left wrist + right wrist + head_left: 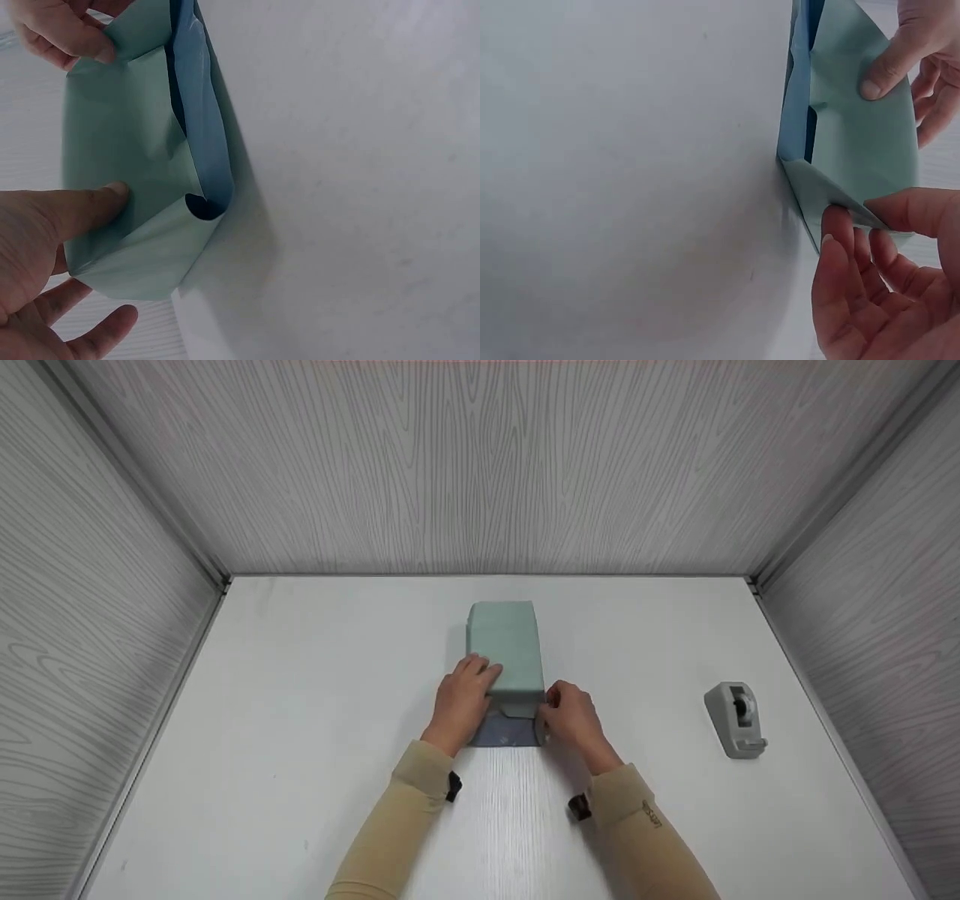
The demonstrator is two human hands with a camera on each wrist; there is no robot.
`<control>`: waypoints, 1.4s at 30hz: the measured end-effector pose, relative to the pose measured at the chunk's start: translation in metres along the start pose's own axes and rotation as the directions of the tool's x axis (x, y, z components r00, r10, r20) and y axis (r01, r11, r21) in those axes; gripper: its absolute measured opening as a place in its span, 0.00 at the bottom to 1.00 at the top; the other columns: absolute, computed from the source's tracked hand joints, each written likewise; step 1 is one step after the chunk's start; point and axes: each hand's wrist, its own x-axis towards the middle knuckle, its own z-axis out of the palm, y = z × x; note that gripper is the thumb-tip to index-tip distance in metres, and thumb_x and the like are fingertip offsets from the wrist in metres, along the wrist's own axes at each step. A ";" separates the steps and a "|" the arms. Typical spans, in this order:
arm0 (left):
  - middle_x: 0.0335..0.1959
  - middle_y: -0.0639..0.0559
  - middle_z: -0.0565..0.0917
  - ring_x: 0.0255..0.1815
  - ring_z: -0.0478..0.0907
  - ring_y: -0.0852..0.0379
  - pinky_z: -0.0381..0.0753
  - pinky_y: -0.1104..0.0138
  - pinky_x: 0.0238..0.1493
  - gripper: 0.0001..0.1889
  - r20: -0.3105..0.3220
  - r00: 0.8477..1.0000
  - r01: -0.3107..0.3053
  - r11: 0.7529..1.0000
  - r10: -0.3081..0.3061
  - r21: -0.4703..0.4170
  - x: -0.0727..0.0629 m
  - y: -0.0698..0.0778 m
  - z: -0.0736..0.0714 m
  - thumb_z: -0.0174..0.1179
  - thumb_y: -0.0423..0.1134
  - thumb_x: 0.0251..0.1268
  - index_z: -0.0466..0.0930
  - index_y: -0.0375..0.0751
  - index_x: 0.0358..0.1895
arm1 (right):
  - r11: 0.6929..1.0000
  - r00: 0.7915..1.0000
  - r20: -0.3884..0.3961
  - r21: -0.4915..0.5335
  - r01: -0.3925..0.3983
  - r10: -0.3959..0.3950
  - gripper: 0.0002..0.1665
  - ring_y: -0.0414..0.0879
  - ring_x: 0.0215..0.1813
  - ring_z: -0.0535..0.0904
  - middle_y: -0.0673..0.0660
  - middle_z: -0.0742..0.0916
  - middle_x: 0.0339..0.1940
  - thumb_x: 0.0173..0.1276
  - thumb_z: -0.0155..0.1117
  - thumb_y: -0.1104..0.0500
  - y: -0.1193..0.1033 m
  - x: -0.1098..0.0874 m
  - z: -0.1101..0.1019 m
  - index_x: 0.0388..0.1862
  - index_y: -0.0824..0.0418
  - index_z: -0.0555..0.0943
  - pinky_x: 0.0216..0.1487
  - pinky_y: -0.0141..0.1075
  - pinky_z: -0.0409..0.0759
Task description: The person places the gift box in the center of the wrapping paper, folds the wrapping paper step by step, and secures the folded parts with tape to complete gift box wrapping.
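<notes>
A box-shaped bundle in pale green wrapping paper (506,641) lies on the table, its near end facing me. The paper's blue inner side (206,112) shows along a loose, folded edge. My left hand (459,701) holds the bundle's left near corner, with the thumb (101,206) flat on the end face and some fingers beyond the edge. At the right near corner my right hand (571,718) pinches a folded paper flap (829,191) between thumb and fingers. A blue-grey piece of the paper (506,731) spreads on the table between the hands.
A grey tape dispenser (736,720) stands on the white table (300,697) to the right. Wood-grain panels (480,472) enclose the table at the back and both sides. Dark wrist straps (580,808) sit at the cuffs of the tan sleeves.
</notes>
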 end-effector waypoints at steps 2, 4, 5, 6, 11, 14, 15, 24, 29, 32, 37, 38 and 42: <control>0.62 0.49 0.73 0.69 0.64 0.49 0.76 0.52 0.55 0.26 0.005 1.000 0.005 1.000 -0.005 0.000 0.000 0.000 0.000 0.69 0.35 0.61 0.77 0.48 0.64 | 0.999 1.000 0.006 0.032 -0.011 0.011 0.04 0.47 0.31 0.74 0.55 0.80 0.29 0.64 0.61 0.64 0.002 -0.001 0.000 0.35 0.63 0.76 0.29 0.38 0.72; 0.62 0.49 0.73 0.70 0.64 0.49 0.76 0.53 0.55 0.26 0.007 1.000 0.007 1.000 -0.007 0.001 0.000 0.000 0.000 0.69 0.35 0.61 0.76 0.48 0.64 | 0.997 1.000 0.014 0.070 -0.027 0.026 0.04 0.47 0.31 0.75 0.56 0.80 0.29 0.65 0.62 0.64 0.003 -0.002 0.000 0.35 0.63 0.76 0.29 0.38 0.73; 0.62 0.49 0.73 0.70 0.64 0.49 0.76 0.53 0.55 0.26 0.007 1.000 0.007 1.000 -0.007 0.002 0.000 0.000 0.000 0.69 0.35 0.61 0.76 0.48 0.64 | 0.996 0.999 0.020 0.088 -0.034 0.032 0.04 0.47 0.31 0.75 0.56 0.80 0.29 0.64 0.62 0.64 0.004 -0.002 0.001 0.36 0.64 0.77 0.29 0.37 0.73; 0.62 0.49 0.73 0.69 0.64 0.49 0.76 0.53 0.55 0.26 0.007 1.000 0.007 1.000 -0.007 0.002 0.000 0.000 0.000 0.69 0.35 0.61 0.76 0.48 0.64 | 0.994 0.999 0.026 0.103 -0.045 0.042 0.04 0.47 0.31 0.76 0.56 0.81 0.30 0.64 0.62 0.64 0.005 -0.003 0.001 0.36 0.64 0.77 0.29 0.37 0.74; 0.62 0.49 0.73 0.69 0.65 0.50 0.76 0.53 0.55 0.26 -0.003 1.000 0.006 1.000 -0.006 0.003 0.000 0.001 -0.001 0.69 0.36 0.61 0.76 0.48 0.64 | 0.986 0.997 0.035 0.148 -0.072 0.068 0.04 0.46 0.30 0.76 0.56 0.81 0.29 0.64 0.63 0.66 0.007 -0.007 0.003 0.36 0.64 0.77 0.28 0.36 0.74; 0.62 0.49 0.73 0.69 0.65 0.50 0.77 0.53 0.54 0.27 -0.006 1.000 0.007 1.000 -0.007 0.012 0.000 0.001 0.000 0.70 0.36 0.60 0.76 0.48 0.64 | 0.984 0.998 0.026 0.171 -0.054 0.051 0.03 0.46 0.27 0.77 0.57 0.80 0.28 0.64 0.62 0.68 0.007 -0.009 0.004 0.35 0.63 0.76 0.26 0.35 0.75; 0.63 0.49 0.73 0.69 0.65 0.50 0.77 0.53 0.54 0.27 -0.005 1.000 0.008 1.000 -0.008 0.017 0.000 0.001 0.000 0.70 0.36 0.60 0.76 0.48 0.64 | 0.984 0.999 0.021 0.174 -0.047 0.044 0.04 0.46 0.26 0.77 0.57 0.80 0.28 0.64 0.62 0.68 0.007 -0.009 0.004 0.34 0.63 0.76 0.25 0.35 0.74; 0.62 0.49 0.74 0.68 0.65 0.50 0.77 0.53 0.53 0.27 -0.010 1.000 0.006 1.000 -0.006 0.022 0.000 0.002 0.000 0.70 0.36 0.60 0.77 0.47 0.64 | 0.988 0.999 0.025 0.146 -0.051 0.048 0.07 0.45 0.24 0.76 0.56 0.79 0.25 0.58 0.62 0.71 0.008 -0.014 0.003 0.34 0.64 0.76 0.24 0.35 0.72; 0.63 0.48 0.74 0.69 0.65 0.49 0.77 0.52 0.53 0.27 -0.004 1.000 0.007 1.000 -0.007 0.008 0.000 0.002 0.000 0.70 0.36 0.60 0.77 0.47 0.64 | 0.992 0.999 0.016 0.115 -0.052 0.050 0.08 0.46 0.25 0.76 0.55 0.80 0.26 0.57 0.63 0.71 0.006 -0.016 0.002 0.36 0.64 0.77 0.25 0.36 0.72; 0.63 0.49 0.73 0.70 0.64 0.49 0.76 0.52 0.54 0.27 0.000 1.000 0.011 1.000 -0.011 0.004 0.000 0.001 0.000 0.70 0.36 0.60 0.76 0.47 0.64 | 0.995 0.999 0.009 0.087 -0.041 0.040 0.08 0.45 0.26 0.77 0.55 0.81 0.26 0.59 0.64 0.68 0.007 -0.017 0.003 0.38 0.64 0.77 0.27 0.37 0.71; 0.63 0.49 0.73 0.70 0.64 0.50 0.76 0.52 0.55 0.27 0.006 1.000 0.017 1.000 -0.017 -0.001 0.000 0.001 0.000 0.69 0.36 0.61 0.76 0.47 0.64 | 0.996 0.999 0.028 0.077 -0.044 0.042 0.08 0.45 0.27 0.81 0.55 0.82 0.27 0.63 0.62 0.66 0.009 -0.017 0.006 0.41 0.64 0.77 0.28 0.37 0.73; 0.63 0.48 0.73 0.69 0.64 0.49 0.76 0.52 0.55 0.26 0.003 1.000 0.013 1.000 -0.013 -0.003 0.000 0.001 0.000 0.69 0.36 0.61 0.76 0.47 0.64 | 0.996 0.998 0.033 0.077 -0.047 0.044 0.07 0.45 0.27 0.81 0.55 0.82 0.27 0.64 0.62 0.66 0.009 -0.017 0.006 0.41 0.64 0.77 0.28 0.37 0.73; 0.63 0.48 0.74 0.69 0.65 0.49 0.77 0.52 0.54 0.26 -0.009 1.000 0.007 1.000 -0.007 -0.005 -0.001 0.000 0.001 0.70 0.35 0.60 0.77 0.47 0.64 | 0.995 0.998 0.043 0.087 -0.050 0.047 0.06 0.45 0.27 0.82 0.55 0.82 0.27 0.63 0.61 0.67 0.008 -0.019 0.006 0.39 0.64 0.77 0.27 0.37 0.74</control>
